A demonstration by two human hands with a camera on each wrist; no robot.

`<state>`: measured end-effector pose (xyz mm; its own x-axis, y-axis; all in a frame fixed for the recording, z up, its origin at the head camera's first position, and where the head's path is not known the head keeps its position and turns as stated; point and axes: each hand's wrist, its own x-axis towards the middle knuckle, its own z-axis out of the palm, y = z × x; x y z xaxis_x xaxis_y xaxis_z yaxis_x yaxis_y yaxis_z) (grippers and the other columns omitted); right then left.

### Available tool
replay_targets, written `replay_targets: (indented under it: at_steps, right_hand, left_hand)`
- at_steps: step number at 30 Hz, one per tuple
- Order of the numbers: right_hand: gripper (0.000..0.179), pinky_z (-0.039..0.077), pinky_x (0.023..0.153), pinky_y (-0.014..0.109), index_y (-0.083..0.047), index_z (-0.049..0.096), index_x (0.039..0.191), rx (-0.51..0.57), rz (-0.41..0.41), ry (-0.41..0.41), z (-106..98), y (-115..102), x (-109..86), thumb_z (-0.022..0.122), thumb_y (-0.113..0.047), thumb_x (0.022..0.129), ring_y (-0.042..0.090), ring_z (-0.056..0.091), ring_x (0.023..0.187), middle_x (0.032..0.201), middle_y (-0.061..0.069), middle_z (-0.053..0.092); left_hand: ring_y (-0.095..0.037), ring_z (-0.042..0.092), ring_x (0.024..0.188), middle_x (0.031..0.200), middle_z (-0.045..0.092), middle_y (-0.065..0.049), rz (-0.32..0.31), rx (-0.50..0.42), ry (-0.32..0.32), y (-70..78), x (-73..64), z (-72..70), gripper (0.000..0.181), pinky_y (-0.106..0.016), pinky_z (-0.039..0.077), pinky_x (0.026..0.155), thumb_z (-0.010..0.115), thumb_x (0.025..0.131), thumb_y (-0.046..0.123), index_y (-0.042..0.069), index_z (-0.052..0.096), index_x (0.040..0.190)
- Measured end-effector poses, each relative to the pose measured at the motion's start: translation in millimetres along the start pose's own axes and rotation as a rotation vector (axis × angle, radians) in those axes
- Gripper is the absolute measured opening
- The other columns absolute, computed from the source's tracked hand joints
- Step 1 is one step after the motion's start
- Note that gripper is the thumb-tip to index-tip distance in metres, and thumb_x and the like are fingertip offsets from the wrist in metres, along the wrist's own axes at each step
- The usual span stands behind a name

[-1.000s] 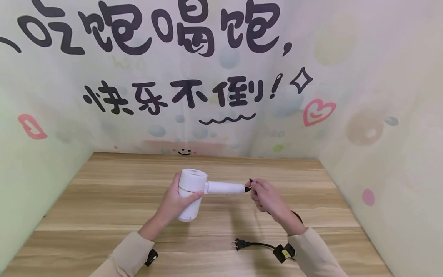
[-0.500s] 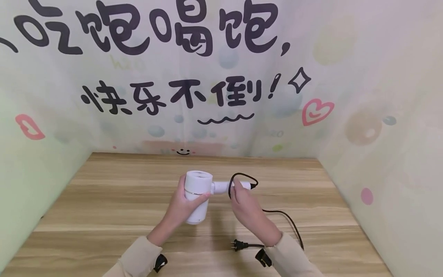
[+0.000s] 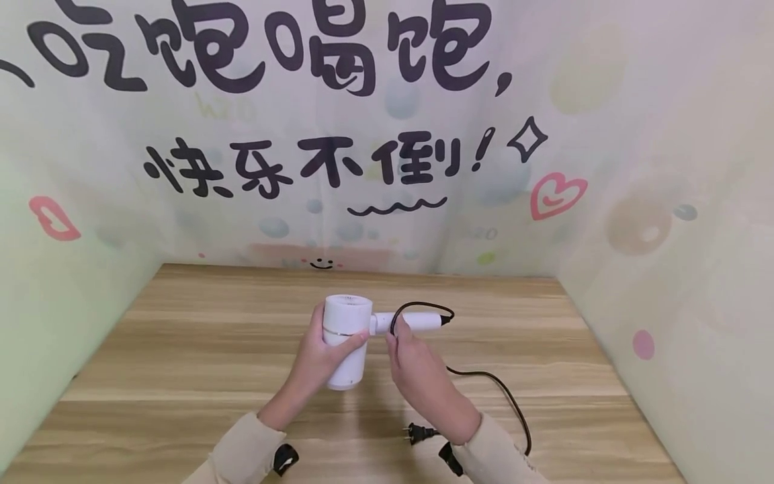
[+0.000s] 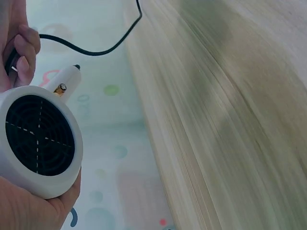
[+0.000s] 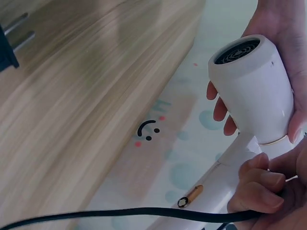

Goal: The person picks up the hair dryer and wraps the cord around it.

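A white hair dryer [image 3: 348, 314] is just below the centre of the head view, over a wood-grain table [image 3: 211, 349]. Its barrel runs up and down the frame, the round open end at the top; its handle [image 3: 426, 320] points right. The person's left hand [image 3: 314, 356] grips the barrel from the left, thumb across the front, fingers wrapped behind.

The right hand [image 3: 420, 373], just below the handle, has its fingers curled around the black cord [image 3: 486, 375]. From the handle's right end, the cord loops back over the handle to this hand, then trails to the lower right. A two-pin plug [image 3: 417, 433] lies at lower centre, below the right hand.

In the left wrist view, a dark round grille [image 4: 41, 135] covers one barrel end. In the right wrist view, a gold switch [image 5: 194, 194] shows on the handle at lower centre. Behind, a pale wall [image 3: 387, 235] bears large black Chinese characters across the top and a pink heart [image 3: 557, 196] at right.
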<state>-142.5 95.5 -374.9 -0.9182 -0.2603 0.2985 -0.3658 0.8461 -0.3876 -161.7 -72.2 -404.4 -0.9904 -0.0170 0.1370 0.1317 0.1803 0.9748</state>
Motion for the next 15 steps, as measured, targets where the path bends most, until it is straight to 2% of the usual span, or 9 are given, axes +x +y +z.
replay_targets:
  at_steps: [5, 9, 12, 15]
  right_hand:
    - [0.017, 0.028, 0.038, 0.022, -0.001, 0.051, 0.1, -0.058, -0.089, 0.148, 0.4, -1.3, -0.8, 0.05, -0.017, 0.096, 0.01, 0.036, 0.043, 0.052, 0.0, 0.042]
    - [0.014, 0.025, 0.038, 0.019, -0.005, 0.049, 0.091, -0.095, -0.166, 0.254, 1.6, -1.6, 0.4, 0.057, -0.016, 0.092, 0.008, 0.033, 0.043, 0.051, -0.003, 0.041]
    - [0.014, 0.027, 0.039, 0.02, -0.005, 0.048, 0.094, -0.113, -0.181, 0.254, 1.2, -3.0, 0.6, 0.057, -0.016, 0.092, 0.008, 0.034, 0.043, 0.052, -0.003, 0.04]
    - [0.015, 0.031, 0.038, 0.024, -0.003, 0.047, 0.102, -0.149, -0.185, 0.202, 1.3, -4.8, -0.2, 0.052, -0.016, 0.095, 0.011, 0.041, 0.044, 0.053, -0.002, 0.042]
  left_hand:
    - [-0.022, 0.06, 0.086, 0.107, 0.058, -0.015, -0.021, -0.016, -0.007, 4.2, -3.0, 2.4, 0.063, -0.031, 0.052, 0.068, 0.074, 0.077, 0.023, 0.011, 0.041, 0.129]
    - [-0.021, 0.061, 0.086, 0.107, 0.058, -0.016, -0.046, -0.045, 0.013, 7.8, -5.0, 5.6, 0.058, -0.03, 0.052, 0.069, 0.074, 0.078, 0.024, 0.007, 0.045, 0.125]
    - [-0.021, 0.061, 0.085, 0.107, 0.057, -0.016, -0.053, -0.072, 0.028, 10.7, -5.3, 8.2, 0.056, -0.03, 0.053, 0.069, 0.073, 0.078, 0.024, 0.007, 0.046, 0.124]
    - [-0.022, 0.06, 0.088, 0.11, 0.056, -0.017, -0.062, -0.078, 0.025, 12.5, -5.4, 9.5, 0.065, -0.031, 0.053, 0.07, 0.071, 0.08, 0.025, 0.009, 0.039, 0.134]
